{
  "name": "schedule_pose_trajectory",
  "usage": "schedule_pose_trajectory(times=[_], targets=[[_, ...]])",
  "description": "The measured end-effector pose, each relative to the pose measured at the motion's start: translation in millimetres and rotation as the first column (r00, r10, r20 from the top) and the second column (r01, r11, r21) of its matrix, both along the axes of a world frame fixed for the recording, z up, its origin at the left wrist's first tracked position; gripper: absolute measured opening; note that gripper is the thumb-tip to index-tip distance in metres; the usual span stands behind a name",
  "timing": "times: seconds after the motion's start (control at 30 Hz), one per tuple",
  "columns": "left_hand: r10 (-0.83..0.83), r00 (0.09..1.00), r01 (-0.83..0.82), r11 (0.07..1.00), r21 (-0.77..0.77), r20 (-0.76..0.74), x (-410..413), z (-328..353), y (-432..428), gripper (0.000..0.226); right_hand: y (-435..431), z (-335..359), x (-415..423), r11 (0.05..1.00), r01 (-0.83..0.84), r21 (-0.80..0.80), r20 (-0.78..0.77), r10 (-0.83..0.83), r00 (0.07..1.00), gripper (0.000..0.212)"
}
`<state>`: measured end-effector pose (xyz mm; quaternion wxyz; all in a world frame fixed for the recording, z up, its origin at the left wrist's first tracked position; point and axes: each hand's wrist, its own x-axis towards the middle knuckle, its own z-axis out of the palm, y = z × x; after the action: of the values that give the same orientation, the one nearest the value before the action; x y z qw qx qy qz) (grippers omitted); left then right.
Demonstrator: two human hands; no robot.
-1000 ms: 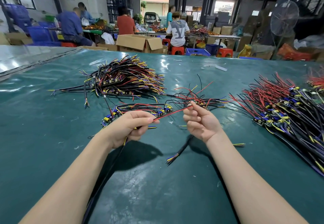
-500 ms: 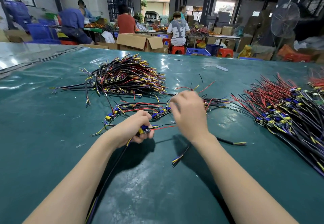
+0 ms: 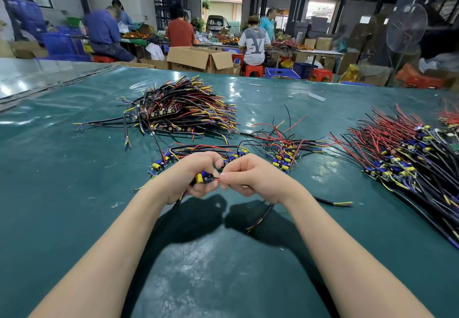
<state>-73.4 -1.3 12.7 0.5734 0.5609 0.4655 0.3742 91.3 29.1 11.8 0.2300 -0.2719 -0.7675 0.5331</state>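
My left hand [image 3: 191,181] grips a small circuit board [image 3: 202,178] with a yellow part and blue parts, held just above the green table [image 3: 62,193]. A black cable hangs from that hand toward me. My right hand [image 3: 253,178] pinches the thin red wire [image 3: 216,179] that comes off the board's right end. The two hands nearly touch. A second black cable with coloured ends [image 3: 258,219] trails below my right wrist.
A heap of black, red and yellow wired boards [image 3: 183,111] lies beyond my hands. A few loose boards [image 3: 283,153] lie at centre right. A big heap with red wires [image 3: 407,151] fills the right side. People sit at far tables beside cardboard boxes [image 3: 201,59].
My right hand came back from the loose boards and now pinches the red wire at the board. Both hands have drawn together; the left has turned the board upward.
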Motion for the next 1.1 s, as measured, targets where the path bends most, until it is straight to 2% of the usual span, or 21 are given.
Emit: schedule_pose_trajectory(times=[0.17, 0.3, 0.43, 0.57, 0.7, 0.8, 0.9, 0.97, 1.1], targets=[[-0.024, 0.996, 0.033, 0.994, 0.108, -0.082, -8.2, 1.6, -4.8, 0.008, 5.0, 3.3, 13.9, 0.995, 0.001, -0.1, -0.064, -0.008, 0.998, 0.029], [0.027, 0.984, 0.004, 0.985, 0.171, -0.176, -8.3, -2.4, -3.5, 0.03, 5.2, 1.5, 13.6, 0.99, -0.039, -0.133, -0.032, 0.035, 0.999, 0.03], [0.14, 0.949, -0.076, 0.971, 0.227, -0.283, -10.9, -5.7, 0.0, 0.027, 6.7, 0.5, 17.6, 0.991, -0.01, -0.132, 0.016, 0.012, 1.0, 0.031], [0.266, 0.882, -0.161, 0.946, 0.283, -0.39, -18.2, -11.2, 3.6, 0.027, 11.6, 2.0, 27.7, 0.989, 0.143, 0.042, 0.185, -0.148, 0.972, 0.032], [0.302, 0.864, -0.197, 0.939, 0.283, -0.403, -22.8, -16.4, 7.1, 0.024, 21.5, -2.4, 39.3, 0.906, 0.362, 0.221, 0.246, -0.411, 0.878, 0.034], [0.247, 0.855, -0.153, 0.96, 0.235, -0.456, -18.8, -18.4, 8.8, 0.019, 25.3, -8.6, 39.4, 0.84, 0.395, 0.373, 0.311, -0.514, 0.799, 0.031], [0.223, 0.88, -0.166, 0.972, 0.168, -0.419, -17.1, -18.3, 10.5, 0.022, 27.0, -9.7, 36.1, 0.758, 0.37, 0.537, 0.32, -0.589, 0.742, 0.02], [0.236, 0.889, -0.182, 0.968, 0.17, -0.393, -18.5, -17.0, 10.6, 0.023, 26.6, -8.2, 33.7, 0.722, 0.401, 0.564, 0.259, -0.616, 0.744, 0.016], [0.29, 0.866, -0.206, 0.949, 0.239, -0.406, -21.8, -16.9, 8.8, 0.02, 25.7, -6.5, 34.6, 0.757, 0.48, 0.444, 0.203, -0.607, 0.769, 0.019]])
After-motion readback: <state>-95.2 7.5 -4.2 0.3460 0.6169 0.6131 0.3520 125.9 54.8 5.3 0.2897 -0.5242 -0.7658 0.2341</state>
